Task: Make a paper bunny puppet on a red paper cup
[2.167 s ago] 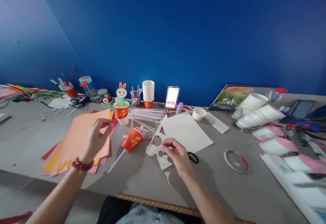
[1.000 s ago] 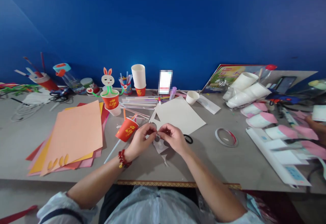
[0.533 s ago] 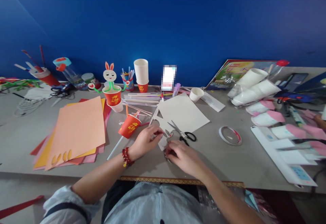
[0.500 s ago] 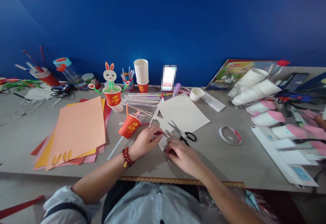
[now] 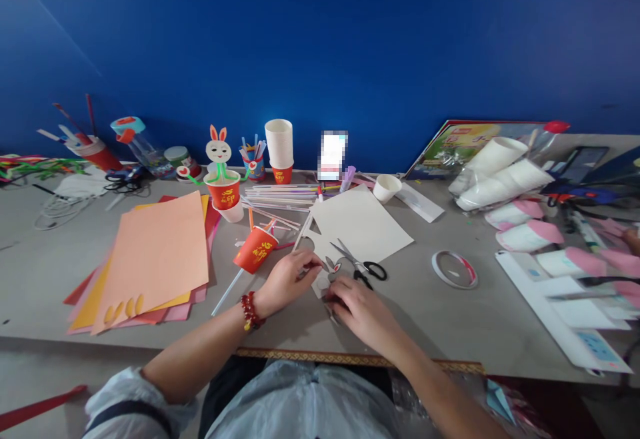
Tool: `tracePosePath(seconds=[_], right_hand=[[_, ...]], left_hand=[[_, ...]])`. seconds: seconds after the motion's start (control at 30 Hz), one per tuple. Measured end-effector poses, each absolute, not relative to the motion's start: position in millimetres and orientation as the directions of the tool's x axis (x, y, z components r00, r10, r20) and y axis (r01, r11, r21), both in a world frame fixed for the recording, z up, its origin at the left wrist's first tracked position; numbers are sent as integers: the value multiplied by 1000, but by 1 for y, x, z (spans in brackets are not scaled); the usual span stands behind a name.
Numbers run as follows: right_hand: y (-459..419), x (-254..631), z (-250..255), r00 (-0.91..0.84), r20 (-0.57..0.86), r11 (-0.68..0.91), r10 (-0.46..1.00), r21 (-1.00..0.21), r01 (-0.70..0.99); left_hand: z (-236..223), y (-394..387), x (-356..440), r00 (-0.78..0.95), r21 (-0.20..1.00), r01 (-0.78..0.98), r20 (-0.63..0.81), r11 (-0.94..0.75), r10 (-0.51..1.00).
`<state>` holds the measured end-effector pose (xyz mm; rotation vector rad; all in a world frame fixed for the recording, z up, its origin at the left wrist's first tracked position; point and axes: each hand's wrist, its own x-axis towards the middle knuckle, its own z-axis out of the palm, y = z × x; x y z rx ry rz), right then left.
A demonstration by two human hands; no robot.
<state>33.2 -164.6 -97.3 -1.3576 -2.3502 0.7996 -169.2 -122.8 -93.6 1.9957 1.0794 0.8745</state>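
Note:
My left hand (image 5: 290,280) has its fingertips pinched at the edge of a small pale paper cutout (image 5: 330,264), shaped like a pointed ear. Close beside it is a little piece with a red centre (image 5: 337,268). My right hand (image 5: 361,302) is curled just to the right and nearer me, fingers closed and pointing down; what they hold is mostly hidden beneath them. White paper scraps (image 5: 320,284) lie between the hands. Just beyond my right hand, black-handled scissors (image 5: 370,269) rest partly on a large white sheet (image 5: 363,219).
A red paper cup (image 5: 255,249) with straws lies tipped left of my hands. Behind it stands a cup with a rabbit figure (image 5: 219,148). Coloured paper (image 5: 160,259) is stacked left. A tape roll (image 5: 455,270) and a white power strip (image 5: 565,312) lie right. Straws (image 5: 277,196) lie further back.
The whole view has shifted slightly. Both hands keep nearly the same pose over the paper cutout; the small pieces show a little more clearly now.

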Motion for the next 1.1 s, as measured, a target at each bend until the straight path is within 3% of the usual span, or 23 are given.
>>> tracePosePath(seconds=[0.27,0.5,0.67,0.83,0.9,0.97,1.03,1.1], right_hand=[[-171,31,-93,-503,-11,413,864,-557,721],[-161,46,-84,-440,15,332,898,-678,655],[-107,120,-71,-177,218,277,960,-640,717],[-50,197,-72,71,316,77,946,-433,898],[-39,204,-73,54,293,30,954,-273,961],[-39,192,-74,7,325,62,946,-202,977],[-49,164,-72,-62,411,160,910,-209,965],[-65,126,-69,-163,377,300,912,-339,892]], left_hand=[[-95,-124,-168,431,816,405,227,-412,873],[-94,-124,-170,434,815,403,232,-417,871],[-95,-123,-168,453,819,389,227,-421,862],[-94,-122,-170,370,825,388,269,-411,889],[-93,-121,-171,271,844,372,299,-386,915],[-92,-121,-172,184,867,336,324,-369,928],[-92,-122,-173,145,878,302,343,-371,928],[-91,-122,-173,149,872,295,361,-390,920]])
